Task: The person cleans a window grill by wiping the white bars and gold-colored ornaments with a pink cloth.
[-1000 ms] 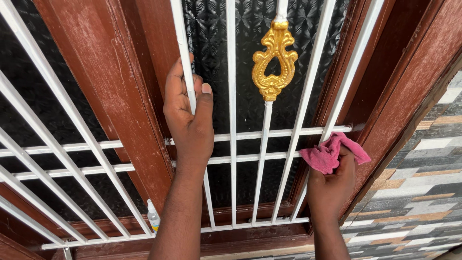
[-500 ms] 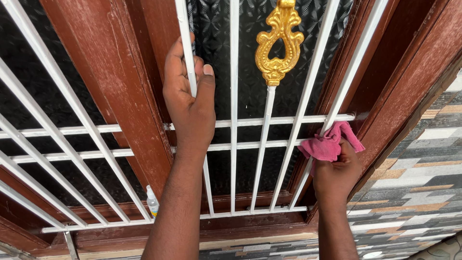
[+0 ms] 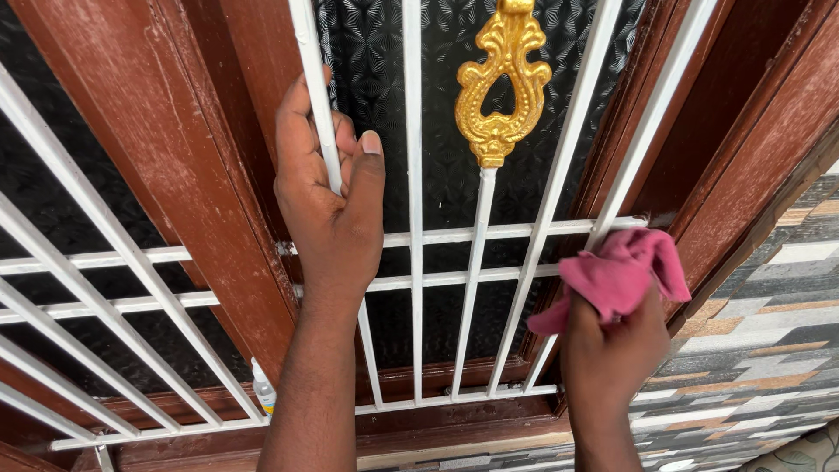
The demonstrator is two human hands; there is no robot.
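My left hand (image 3: 330, 205) grips a white vertical bar (image 3: 316, 114) of a window grille. My right hand (image 3: 613, 350) holds a crumpled pink cloth (image 3: 622, 275) pressed against the lower part of the grille's rightmost slanted bar (image 3: 647, 131), just below the upper crossbar (image 3: 516, 232). A gold ornament (image 3: 500, 83) sits on the middle bar above and between my two hands.
Dark patterned glass (image 3: 446, 166) lies behind the bars. Reddish-brown wooden frame posts (image 3: 175, 166) flank the grille. A small spray bottle (image 3: 263, 398) stands on the sill at lower left. A striped tiled wall (image 3: 760, 350) is on the right.
My right hand with the pink cloth has stayed at the right bar, shifting slightly. The left hand keeps its hold on the bar; the view has drifted a little.
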